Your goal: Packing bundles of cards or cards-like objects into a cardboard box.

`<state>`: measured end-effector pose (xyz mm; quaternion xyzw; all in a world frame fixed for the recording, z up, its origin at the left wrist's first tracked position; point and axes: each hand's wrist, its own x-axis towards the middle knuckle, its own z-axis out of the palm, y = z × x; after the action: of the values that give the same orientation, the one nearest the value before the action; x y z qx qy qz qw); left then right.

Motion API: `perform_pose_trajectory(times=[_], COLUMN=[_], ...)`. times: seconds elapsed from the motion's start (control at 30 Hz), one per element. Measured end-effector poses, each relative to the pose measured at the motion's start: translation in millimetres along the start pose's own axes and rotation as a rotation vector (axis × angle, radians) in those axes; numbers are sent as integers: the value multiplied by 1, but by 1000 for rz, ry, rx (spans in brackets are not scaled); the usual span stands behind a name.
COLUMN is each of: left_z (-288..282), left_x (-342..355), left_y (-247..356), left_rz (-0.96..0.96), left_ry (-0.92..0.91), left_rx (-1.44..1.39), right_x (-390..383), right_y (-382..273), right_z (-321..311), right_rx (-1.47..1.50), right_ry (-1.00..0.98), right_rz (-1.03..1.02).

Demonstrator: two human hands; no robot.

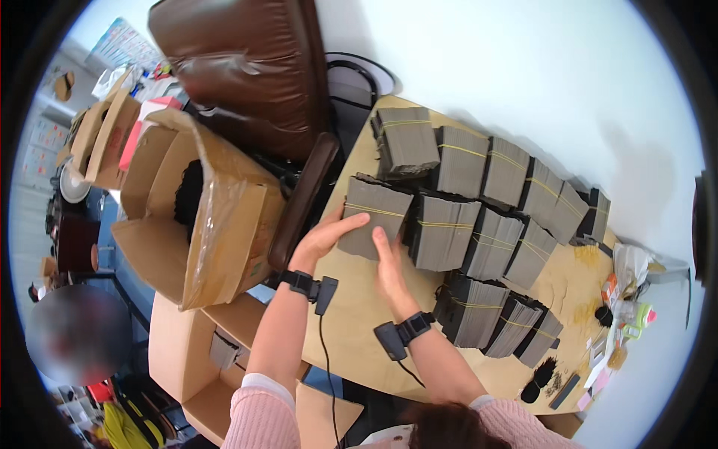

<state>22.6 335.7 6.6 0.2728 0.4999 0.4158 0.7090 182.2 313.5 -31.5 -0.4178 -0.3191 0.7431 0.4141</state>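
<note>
My left hand (322,239) holds the left side of a block-shaped bundle of grey sheets with thin yellow bands (383,202), with my thumb on its flat face. My right hand (391,278) holds the lower right side, thumb up on the face too; its other fingers are partly hidden. The bundle is at the left end of the middle row on the pale wooden bench (348,299), but I can't tell if it touches the wood. More banded grey bundles (446,233) stand to its right. A big open brown cardboard box (233,243) is on my left.
</note>
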Motion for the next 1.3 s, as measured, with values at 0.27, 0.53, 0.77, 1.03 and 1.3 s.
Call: perform_pose_trajectory(times=[0.27, 0.53, 0.77, 1.03, 1.3], left_z=[8, -17, -81, -138, -167], left_x=[-126, -375, -543, -534, -431], left_y=[-37, -105, -220, -391, -471], left_rz=[350, 404, 540, 520, 793], left_ry=[199, 719, 838, 971, 984], left_rx=[204, -417, -1285, -1801, -2066], right_x=[-98, -205, -264, -267, -217], right_y=[-13, 19, 182, 350, 420], right_z=[29, 143, 256, 302, 326], right_rx=[-58, -459, -828, -1256, -1692], right_ry=[-198, -796, -1497, -1807, -1870], right_rz=[77, 271, 315, 633, 607])
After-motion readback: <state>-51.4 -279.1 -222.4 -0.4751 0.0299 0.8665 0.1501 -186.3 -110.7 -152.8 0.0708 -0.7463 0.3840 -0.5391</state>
